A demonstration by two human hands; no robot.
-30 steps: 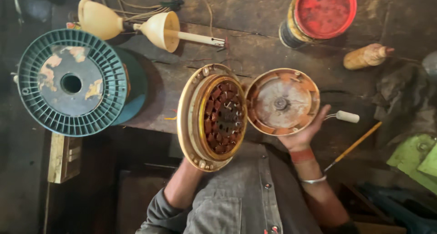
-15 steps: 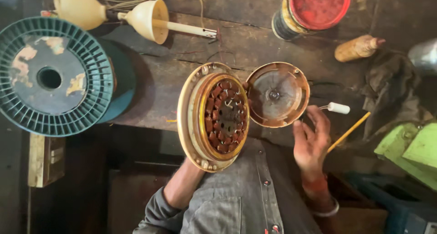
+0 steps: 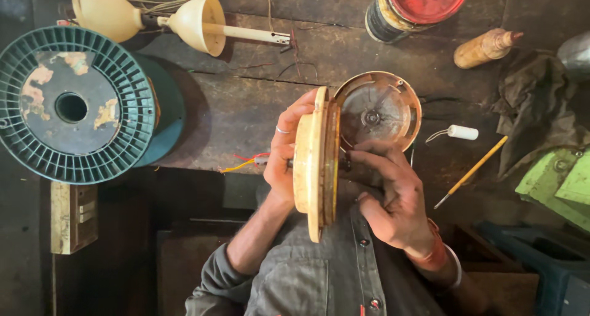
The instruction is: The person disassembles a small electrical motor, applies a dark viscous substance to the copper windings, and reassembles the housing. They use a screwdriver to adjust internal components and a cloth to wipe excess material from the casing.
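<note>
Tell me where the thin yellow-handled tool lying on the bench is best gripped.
Grip the yellow-handled tool mid-handle, from above with the right hand. It lies flat and slanted on the bench, its dark tip toward the person, its handle clear of the white capacitor.

- I see a round tin (image 3: pixel 418 6) with a red lid at the counter's far edge, its side label dark with a yellow band.
- Right of it lies a small tan squeeze bottle (image 3: pixel 485 47) with a reddish tip, on its side.
- No signs or screens.
</note>
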